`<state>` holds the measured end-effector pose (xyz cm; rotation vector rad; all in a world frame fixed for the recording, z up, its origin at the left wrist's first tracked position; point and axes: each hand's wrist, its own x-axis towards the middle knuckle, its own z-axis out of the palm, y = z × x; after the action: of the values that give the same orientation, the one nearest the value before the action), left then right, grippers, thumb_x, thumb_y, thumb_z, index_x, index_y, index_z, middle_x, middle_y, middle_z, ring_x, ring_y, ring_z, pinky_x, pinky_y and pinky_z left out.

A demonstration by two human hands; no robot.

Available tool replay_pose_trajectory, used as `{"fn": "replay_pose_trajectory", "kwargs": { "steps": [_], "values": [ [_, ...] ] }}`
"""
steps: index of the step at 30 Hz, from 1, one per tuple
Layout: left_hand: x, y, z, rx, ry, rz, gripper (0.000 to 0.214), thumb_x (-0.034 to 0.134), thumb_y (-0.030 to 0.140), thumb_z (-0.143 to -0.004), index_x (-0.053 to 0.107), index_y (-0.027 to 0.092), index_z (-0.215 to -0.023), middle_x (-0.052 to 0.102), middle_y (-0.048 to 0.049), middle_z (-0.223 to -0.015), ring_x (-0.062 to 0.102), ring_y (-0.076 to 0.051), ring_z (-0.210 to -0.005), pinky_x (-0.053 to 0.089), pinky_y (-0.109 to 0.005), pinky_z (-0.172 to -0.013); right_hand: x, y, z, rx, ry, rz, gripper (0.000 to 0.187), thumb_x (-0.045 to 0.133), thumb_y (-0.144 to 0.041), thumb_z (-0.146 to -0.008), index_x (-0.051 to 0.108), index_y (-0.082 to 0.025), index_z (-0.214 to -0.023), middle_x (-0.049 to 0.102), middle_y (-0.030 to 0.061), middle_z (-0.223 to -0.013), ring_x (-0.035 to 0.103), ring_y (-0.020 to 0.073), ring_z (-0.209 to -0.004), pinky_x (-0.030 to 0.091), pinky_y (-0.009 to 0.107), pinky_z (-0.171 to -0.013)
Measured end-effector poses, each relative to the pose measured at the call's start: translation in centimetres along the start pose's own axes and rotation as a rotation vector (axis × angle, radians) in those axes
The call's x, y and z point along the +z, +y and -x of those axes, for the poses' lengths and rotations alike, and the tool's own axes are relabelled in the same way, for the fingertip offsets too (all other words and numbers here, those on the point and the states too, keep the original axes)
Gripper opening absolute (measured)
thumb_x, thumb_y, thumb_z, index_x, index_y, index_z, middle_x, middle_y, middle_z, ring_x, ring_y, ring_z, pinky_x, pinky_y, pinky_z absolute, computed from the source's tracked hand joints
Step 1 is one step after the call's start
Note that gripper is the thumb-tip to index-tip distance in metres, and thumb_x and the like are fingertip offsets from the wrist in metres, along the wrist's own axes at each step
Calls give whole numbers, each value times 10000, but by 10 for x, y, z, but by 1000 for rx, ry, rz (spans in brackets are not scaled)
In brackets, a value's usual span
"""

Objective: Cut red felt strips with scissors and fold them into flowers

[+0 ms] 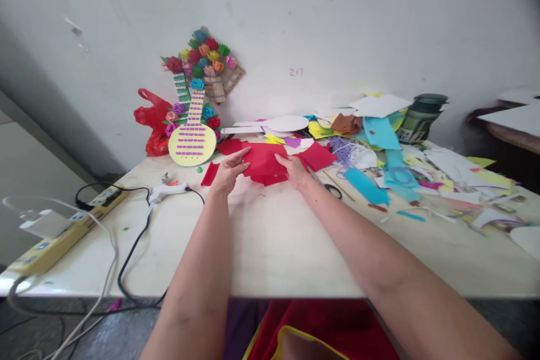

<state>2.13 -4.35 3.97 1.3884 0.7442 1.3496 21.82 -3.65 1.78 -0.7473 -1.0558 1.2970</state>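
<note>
A sheet of red crepe paper (266, 158) is stretched between my two hands, a little above the table. My left hand (230, 171) grips its left edge, thumb and fingers closed on it. On the right edge my right hand (293, 171) pinches the same sheet, thumb on top and the other fingers hidden below. Ragged red paper hangs at its lower edge. A small folded red strip (210, 175) lies left of my left hand, and another red piece (318, 156) lies beyond my right hand. Beside my right wrist are scissors (333, 190), partly covered by my arm.
A glue gun (169, 191) and a yellow power strip (90, 219) with trailing cords lie left. A yellow paper guitar (192, 145) and paper flowers (206, 53) stand against the wall. Paper scraps (459, 174), purple yarn (343, 152) and a green bottle (422, 118) crowd the right.
</note>
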Motion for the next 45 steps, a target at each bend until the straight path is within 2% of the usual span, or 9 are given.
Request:
{"fn": "replay_pose_trajectory", "kwargs": {
  "steps": [5,9,14,17,23,28,32,38,45],
  "values": [
    [-1,3,2,-7,-39,-63,618,682,202,-605,532,227,-1204,548,35,-590,436,-58,-502,338,-198,-486,-3,0,-1,2,-51,-72,245,695,-348,-614,663,-182,-792,702,23,-772,652,207,-782,472,361,-790],
    [0,5,3,-104,10,-212,591,655,295,-638,527,188,-1206,552,19,-564,442,-73,-482,304,-206,-454,-1,-7,0,12,-9,-92,237,696,-348,-616,653,-183,-782,698,16,-745,650,194,-762,476,347,-781],
    [-2,-5,2,-237,74,-460,595,618,407,-654,544,90,-1152,638,-64,-617,475,-109,-506,355,-237,-513,-6,-17,-5,-31,141,-191,220,692,-329,-614,605,-192,-763,687,6,-708,647,202,-792,498,347,-752],
    [-7,-14,-2,-218,155,-572,535,664,385,-590,609,93,-1034,631,-66,-585,498,-140,-523,379,-268,-560,-13,-16,-10,-75,241,-177,219,676,-325,-627,586,-190,-775,684,12,-710,642,207,-818,507,352,-737],
    [-10,-13,-6,-250,346,-1012,329,677,431,-546,646,226,-802,649,-63,-796,565,-246,-801,385,-332,-684,-11,-13,-10,-55,252,-173,189,664,-292,-638,590,-177,-768,686,31,-724,638,214,-825,508,359,-729],
    [-3,-6,-2,-300,217,-1327,481,659,538,-532,632,207,-880,577,-140,-1078,396,-356,-1097,355,-425,-816,9,-21,-3,18,128,-185,191,660,-305,-649,601,-192,-791,690,25,-782,634,206,-836,503,353,-717],
    [-2,-6,-1,-313,135,-1446,474,592,477,-632,603,197,-1014,523,-149,-1160,342,-372,-1133,338,-447,-854,17,-9,-4,47,78,2,212,628,-351,-661,614,-183,-789,678,25,-752,628,203,-823,492,343,-705],
    [-10,-8,-2,-342,80,-1461,435,471,327,-723,556,230,-1138,482,-123,-1228,313,-366,-1175,328,-464,-879,3,24,-19,59,292,655,150,673,-235,-548,538,-191,-502,617,38,-619,604,257,-859,452,374,-771],
    [-15,-4,-1,-393,-9,-1418,565,566,346,-625,526,280,-1185,423,-103,-1297,281,-359,-1210,306,-466,-906,4,21,-18,-20,280,790,81,622,-227,-582,623,-193,-654,647,27,-755,582,233,-890,398,397,-882]
  ]
}}
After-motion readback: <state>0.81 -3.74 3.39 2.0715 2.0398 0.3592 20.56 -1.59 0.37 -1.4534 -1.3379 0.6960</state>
